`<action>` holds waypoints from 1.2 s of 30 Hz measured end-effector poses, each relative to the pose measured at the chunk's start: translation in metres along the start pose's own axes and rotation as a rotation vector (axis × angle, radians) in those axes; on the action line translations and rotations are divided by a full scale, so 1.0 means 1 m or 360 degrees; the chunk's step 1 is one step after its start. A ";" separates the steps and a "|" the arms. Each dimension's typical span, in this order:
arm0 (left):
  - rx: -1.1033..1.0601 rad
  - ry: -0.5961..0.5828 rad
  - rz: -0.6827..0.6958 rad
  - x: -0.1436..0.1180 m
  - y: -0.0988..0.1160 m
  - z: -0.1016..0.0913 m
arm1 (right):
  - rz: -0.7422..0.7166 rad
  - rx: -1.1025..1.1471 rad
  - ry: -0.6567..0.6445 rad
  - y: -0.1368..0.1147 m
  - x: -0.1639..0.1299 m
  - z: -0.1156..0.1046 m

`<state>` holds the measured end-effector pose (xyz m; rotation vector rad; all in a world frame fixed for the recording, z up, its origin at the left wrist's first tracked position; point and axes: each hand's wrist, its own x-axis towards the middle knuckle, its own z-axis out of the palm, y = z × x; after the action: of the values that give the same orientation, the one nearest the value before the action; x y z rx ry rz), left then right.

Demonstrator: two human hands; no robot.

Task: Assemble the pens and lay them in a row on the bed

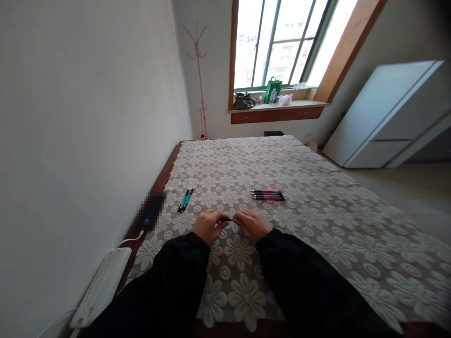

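Together, a teal pen (226, 219) is pinched at its two ends, the fingers of the left hand (207, 226) closed on one end and those of the right hand (252, 225) closed on the other, so that only a short stretch of barrel is left showing between them. The pen is held level just above a flowered lace cover (317, 220), straight in front of the person. It is judged to be light and stiff, with a smooth plastic barrel that could slip or twist under loose fingertips; a firm pinch near each end, as is seen, is thought best, since the middle is thin and any joint there cannot be made out. Left of the held pen and a little farther off, two more teal pens (185, 200) are laid side by side. Right of it and farther off, three pink pens (268, 195) are set in a neat row. Well left of it, a dark phone (151, 213) is lying at the cover's edge.
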<state>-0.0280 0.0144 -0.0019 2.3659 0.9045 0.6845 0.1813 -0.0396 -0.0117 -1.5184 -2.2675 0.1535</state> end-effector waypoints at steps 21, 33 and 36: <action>0.0460 -0.0167 -0.0010 -0.001 0.012 -0.004 | 0.0154 -0.0499 -0.0292 -0.017 0.000 0.003; 0.0403 -0.0202 -0.0109 -0.001 0.010 0.000 | 0.0084 -0.0375 -0.0275 -0.017 0.000 -0.001; 0.0384 -0.0217 0.0081 0.000 0.008 -0.002 | 0.0179 -0.0354 -0.0369 -0.012 0.000 -0.003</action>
<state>-0.0253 0.0091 0.0043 2.6198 0.9138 0.4473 0.1722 -0.0442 -0.0054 -1.8281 -2.4463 0.1176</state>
